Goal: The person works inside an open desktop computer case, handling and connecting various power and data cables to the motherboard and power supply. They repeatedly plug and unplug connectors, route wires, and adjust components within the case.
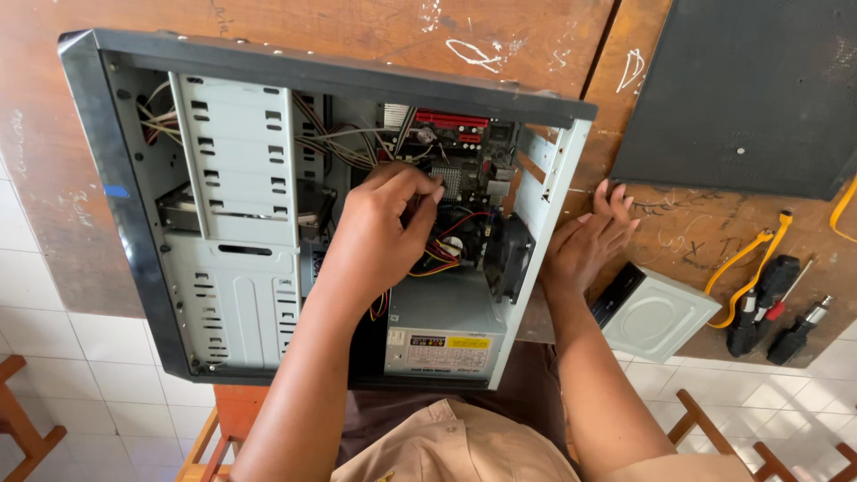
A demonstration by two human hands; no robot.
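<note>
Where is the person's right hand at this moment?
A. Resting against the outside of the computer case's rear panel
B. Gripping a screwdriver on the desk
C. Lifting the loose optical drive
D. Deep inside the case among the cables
A: the right hand lies flat against the outside of the computer case at its rear panel, while the left hand reaches in among the cables.

One view only, from a camera on the person's head, looking steeply down and slightly forward over their own chest and forearms. It sits close: the open case (295, 205) fills the left and middle of the frame, the desk (687, 223) runs off the top and right edges, and floor tiles show along the left side and bottom. Both hands, left hand (384, 228) and right hand (585, 241), lie near the frame's centre.
</note>
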